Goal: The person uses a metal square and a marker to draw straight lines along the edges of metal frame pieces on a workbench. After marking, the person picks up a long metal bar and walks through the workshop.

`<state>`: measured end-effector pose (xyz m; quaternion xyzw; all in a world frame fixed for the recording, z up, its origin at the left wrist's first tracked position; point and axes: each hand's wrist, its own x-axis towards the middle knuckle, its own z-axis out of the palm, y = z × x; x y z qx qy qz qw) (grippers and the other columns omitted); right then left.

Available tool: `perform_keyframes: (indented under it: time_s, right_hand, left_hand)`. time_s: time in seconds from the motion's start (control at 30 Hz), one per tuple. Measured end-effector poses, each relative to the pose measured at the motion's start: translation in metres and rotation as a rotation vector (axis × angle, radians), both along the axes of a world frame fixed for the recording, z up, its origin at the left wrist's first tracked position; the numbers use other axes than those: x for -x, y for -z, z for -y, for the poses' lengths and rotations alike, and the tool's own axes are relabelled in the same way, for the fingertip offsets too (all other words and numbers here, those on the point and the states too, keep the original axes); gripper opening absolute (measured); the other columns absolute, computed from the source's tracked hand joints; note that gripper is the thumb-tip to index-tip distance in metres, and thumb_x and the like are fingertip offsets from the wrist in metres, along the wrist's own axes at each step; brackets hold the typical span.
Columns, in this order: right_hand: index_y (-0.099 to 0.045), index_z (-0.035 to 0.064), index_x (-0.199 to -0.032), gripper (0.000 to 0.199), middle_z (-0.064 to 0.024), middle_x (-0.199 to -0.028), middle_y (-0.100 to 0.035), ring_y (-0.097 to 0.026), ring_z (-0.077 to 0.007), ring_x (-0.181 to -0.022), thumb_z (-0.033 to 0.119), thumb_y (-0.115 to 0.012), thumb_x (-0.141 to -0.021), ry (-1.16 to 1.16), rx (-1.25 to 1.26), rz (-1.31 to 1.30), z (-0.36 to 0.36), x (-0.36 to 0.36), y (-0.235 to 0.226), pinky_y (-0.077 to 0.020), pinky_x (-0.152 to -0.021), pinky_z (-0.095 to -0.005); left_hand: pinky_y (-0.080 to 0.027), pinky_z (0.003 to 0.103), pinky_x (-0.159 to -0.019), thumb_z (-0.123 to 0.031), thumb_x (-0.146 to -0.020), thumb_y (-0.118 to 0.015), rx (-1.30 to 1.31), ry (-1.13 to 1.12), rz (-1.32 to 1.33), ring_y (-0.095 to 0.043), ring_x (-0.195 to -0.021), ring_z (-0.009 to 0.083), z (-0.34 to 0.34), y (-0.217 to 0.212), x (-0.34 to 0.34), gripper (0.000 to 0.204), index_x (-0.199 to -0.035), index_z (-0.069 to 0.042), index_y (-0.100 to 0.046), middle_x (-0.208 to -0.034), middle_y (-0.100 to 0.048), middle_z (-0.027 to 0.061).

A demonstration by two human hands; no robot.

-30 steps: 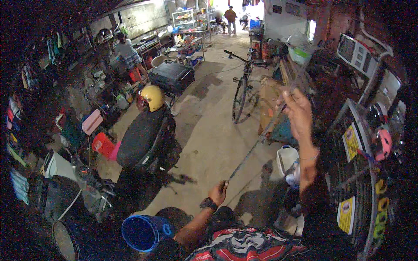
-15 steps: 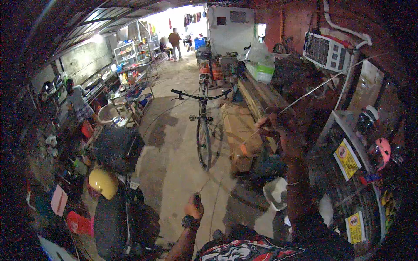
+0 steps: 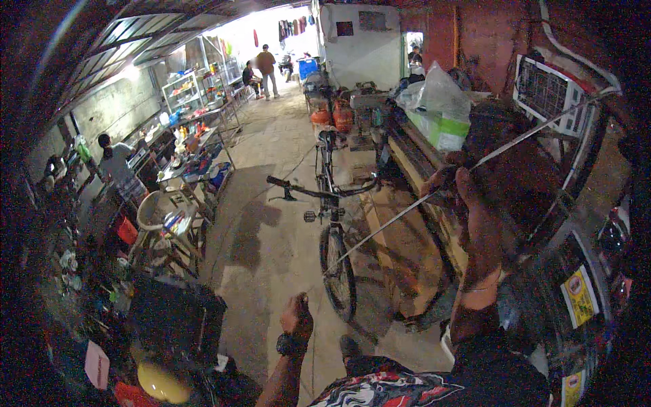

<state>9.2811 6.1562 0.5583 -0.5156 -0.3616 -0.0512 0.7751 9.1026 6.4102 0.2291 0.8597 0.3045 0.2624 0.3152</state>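
My right hand [image 3: 466, 190] is closed round a long, thin, pale rod [image 3: 522, 139]. It slants from the upper right, by the window air conditioner, down to the left across the view of a bicycle's front wheel [image 3: 337, 278]; whether it touches the wheel I cannot tell. My left hand [image 3: 297, 317], with a dark watch on the wrist, is held low in front of me with curled fingers, apart from the rod's lower end. What that fist encloses, if anything, is hidden. Just ahead stands the black bicycle, its handlebar [image 3: 319, 192] turned across the walkway.
A plastic armchair [image 3: 154, 216] and cluttered shelves [image 3: 183, 91] line the left. Below them are a black box [image 3: 173, 315] and a yellow helmet [image 3: 163, 381]. On the right lie long planks [image 3: 424, 163] and cardboard [image 3: 400, 254]. A person [image 3: 122, 166] is at the left bench; others are far off.
The rod's lower end has left my left hand and now lies across the front wheel in view. My right hand has shifted right. The bicycle appears nearer as the view has moved.
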Motion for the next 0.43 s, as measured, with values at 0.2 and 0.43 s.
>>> perform_keyframes:
  time_s: [0.2, 0.43]
  right_hand:
    - [-0.060, -0.0003, -0.123, 0.036, -0.0120, -0.099, -0.072, -0.073, -0.0253, -0.094, 0.031, -0.055, -0.107, -0.055, 0.045, 0.003, -0.129, -0.115, -0.010, -0.0597, -0.084, -0.0388]
    - [-0.056, 0.0003, -0.133, 0.041, -0.0132, -0.103, -0.073, -0.074, -0.0269, -0.096, 0.030, -0.058, -0.105, -0.135, -0.023, 0.017, -0.269, -0.193, -0.029, -0.0627, -0.082, -0.0387]
  left_hand:
    - [-0.052, 0.050, -0.072, -0.024, -0.106, -0.051, -0.020, -0.089, 0.154, -0.065, -0.088, 0.0430, -0.145, 0.016, -0.095, 0.024, -0.113, -0.009, -0.068, -0.103, -0.068, 0.0183]
    - [-0.053, 0.049, -0.081, -0.021, -0.105, -0.057, -0.193, -0.101, 0.126, -0.067, -0.100, 0.0394, -0.300, -0.013, -0.190, 0.024, -0.124, -0.010, -0.065, -0.109, -0.068, 0.0234]
